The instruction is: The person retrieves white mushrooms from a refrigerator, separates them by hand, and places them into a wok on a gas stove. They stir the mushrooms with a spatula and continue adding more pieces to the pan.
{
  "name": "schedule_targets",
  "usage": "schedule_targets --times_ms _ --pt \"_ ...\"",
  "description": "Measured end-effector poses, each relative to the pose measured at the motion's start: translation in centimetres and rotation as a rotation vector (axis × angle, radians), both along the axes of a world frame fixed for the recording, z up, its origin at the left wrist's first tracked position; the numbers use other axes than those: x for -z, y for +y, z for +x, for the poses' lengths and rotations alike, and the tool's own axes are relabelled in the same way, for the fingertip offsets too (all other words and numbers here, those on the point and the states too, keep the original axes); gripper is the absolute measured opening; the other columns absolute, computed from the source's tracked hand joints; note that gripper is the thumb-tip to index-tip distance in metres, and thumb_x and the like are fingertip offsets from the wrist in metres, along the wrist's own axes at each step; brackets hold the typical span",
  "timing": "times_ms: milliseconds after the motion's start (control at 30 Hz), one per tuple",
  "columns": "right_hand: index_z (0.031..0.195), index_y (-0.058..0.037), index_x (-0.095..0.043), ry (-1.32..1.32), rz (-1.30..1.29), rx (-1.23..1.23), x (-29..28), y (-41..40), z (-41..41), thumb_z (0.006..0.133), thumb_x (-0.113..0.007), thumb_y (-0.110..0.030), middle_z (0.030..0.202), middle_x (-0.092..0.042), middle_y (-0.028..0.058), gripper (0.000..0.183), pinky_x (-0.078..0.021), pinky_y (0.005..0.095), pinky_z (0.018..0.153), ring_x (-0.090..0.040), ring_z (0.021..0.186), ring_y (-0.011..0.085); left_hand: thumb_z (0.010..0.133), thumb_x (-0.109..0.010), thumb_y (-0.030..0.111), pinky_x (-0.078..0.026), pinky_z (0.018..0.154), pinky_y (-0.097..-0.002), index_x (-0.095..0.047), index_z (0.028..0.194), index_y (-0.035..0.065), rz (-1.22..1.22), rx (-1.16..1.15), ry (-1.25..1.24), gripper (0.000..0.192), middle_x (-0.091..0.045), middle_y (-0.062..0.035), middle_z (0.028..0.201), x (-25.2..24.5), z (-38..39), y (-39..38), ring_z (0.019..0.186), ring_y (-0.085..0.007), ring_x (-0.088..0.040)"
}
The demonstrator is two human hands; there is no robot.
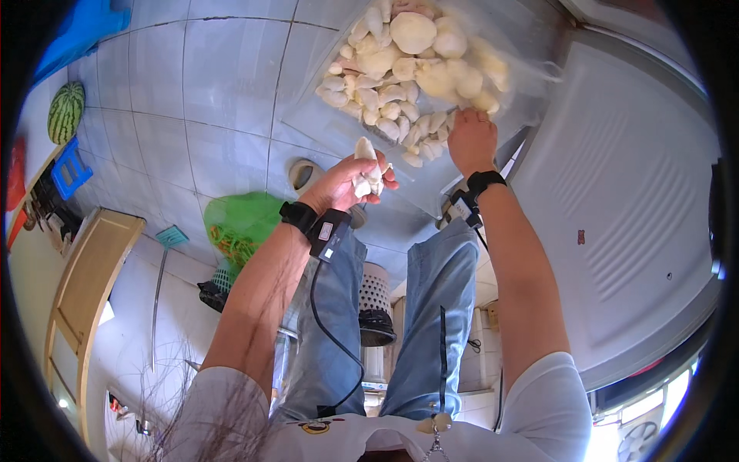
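Note:
My left hand (pixel 358 176), palm turned up, holds several pale, elongated dough pieces (pixel 365 151) that look like dumplings. At the near right edge of a pile, my right hand (pixel 473 138) reaches down with its fingertips among the pieces; whether they grip one is hidden. The pile of dumplings (pixel 389 110) lies on a clear plastic sheet or bag (pixel 323 124), smaller pieces on the near side. Large round white buns (pixel 413 33) sit at its far side, some under cloudy film (pixel 491 58).
A pale ribbed panel (pixel 623 173), perhaps an appliance door, rises close on the right. Below my hands are my knees (pixel 441 254) and a perforated bin (pixel 375 289). A green bag (pixel 245 216), blue stool (pixel 70 168) and watermelon (pixel 66 112) are to the left.

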State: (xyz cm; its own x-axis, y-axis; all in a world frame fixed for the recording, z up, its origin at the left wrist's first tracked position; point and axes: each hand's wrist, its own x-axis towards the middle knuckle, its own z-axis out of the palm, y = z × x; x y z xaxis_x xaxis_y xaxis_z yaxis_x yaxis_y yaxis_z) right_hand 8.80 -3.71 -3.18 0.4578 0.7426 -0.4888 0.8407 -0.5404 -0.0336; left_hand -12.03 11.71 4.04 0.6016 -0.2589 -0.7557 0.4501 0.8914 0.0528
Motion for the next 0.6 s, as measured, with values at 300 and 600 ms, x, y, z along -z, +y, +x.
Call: schedule_targets --times_ms 300,600 --pt "0.096 -0.0085 -0.064 -0.119 -0.081 -0.421 3.2 0.2 0.1 0.081 -0.051 -0.014 0.096 -0.057 0.0049 0.020 -0.0378 0.0358 0.084 -0.055 0.094 0.0194 0.080 -0.057 0.039 -0.044 0.068 -0.0285 -0.052 0.089 0.0159 0.026 0.025 0.005 0.025 -0.057 -0.0029 0.095 -0.1 0.1 0.2 0.098 -0.0227 -0.059" --pt "0.093 -0.0096 -0.062 0.006 -0.209 -0.429 2.3 0.2 0.2 0.081 -0.052 -0.014 0.095 -0.060 0.0071 0.017 -0.0407 0.0361 0.078 -0.057 0.094 0.0206 0.078 -0.057 0.036 -0.044 0.068 -0.0286 -0.052 0.089 0.0162 0.013 0.014 0.000 0.023 -0.057 -0.0028 0.094 -0.1 0.2 0.2 0.099 -0.0229 -0.059"
